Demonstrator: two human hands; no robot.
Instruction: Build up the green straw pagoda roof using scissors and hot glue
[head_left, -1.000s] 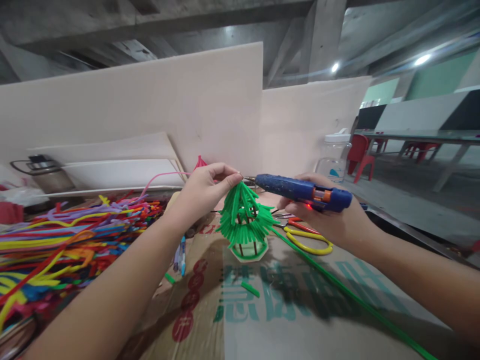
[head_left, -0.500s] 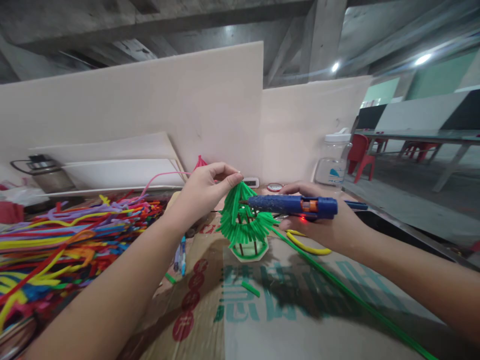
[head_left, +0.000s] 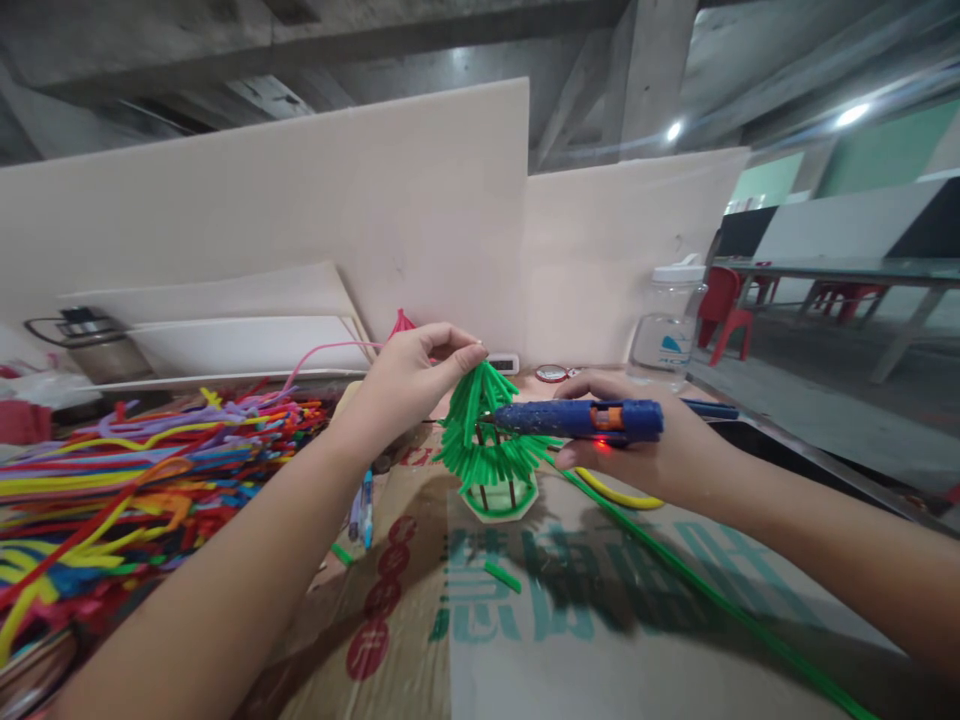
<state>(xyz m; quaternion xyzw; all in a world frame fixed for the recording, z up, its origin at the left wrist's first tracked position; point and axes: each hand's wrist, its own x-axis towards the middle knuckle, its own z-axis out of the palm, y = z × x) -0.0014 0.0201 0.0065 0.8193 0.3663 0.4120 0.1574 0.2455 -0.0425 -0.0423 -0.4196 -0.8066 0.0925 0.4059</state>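
Observation:
A small pavilion model (head_left: 491, 465) of green pipe cleaners stands on an octagonal base, with brown posts under two tiers of shaggy roof. My left hand (head_left: 431, 375) pinches the peak of its upper roof between thumb and fingers. In my right hand (head_left: 637, 455) is a blue glue gun (head_left: 577, 418), its red light glowing. The gun's nozzle points left and meets the gap beneath the upper roof; whether it touches a post I cannot tell. Long green pipe cleaners (head_left: 697, 585) run from beside the model toward the lower right.
Left lies a heap of coloured pipe cleaners (head_left: 150, 470). A cut green piece (head_left: 502, 577) rests on the cardboard (head_left: 405, 640). Pens (head_left: 366, 510) lie left of the model, a yellow pipe cleaner (head_left: 615, 492) right. Behind stand a clear bottle (head_left: 667, 325) and white boards (head_left: 262, 220).
The glue gun has shifted slightly left and down, its nozzle now lower at the gap under the upper roof. My left hand keeps its hold on the peak.

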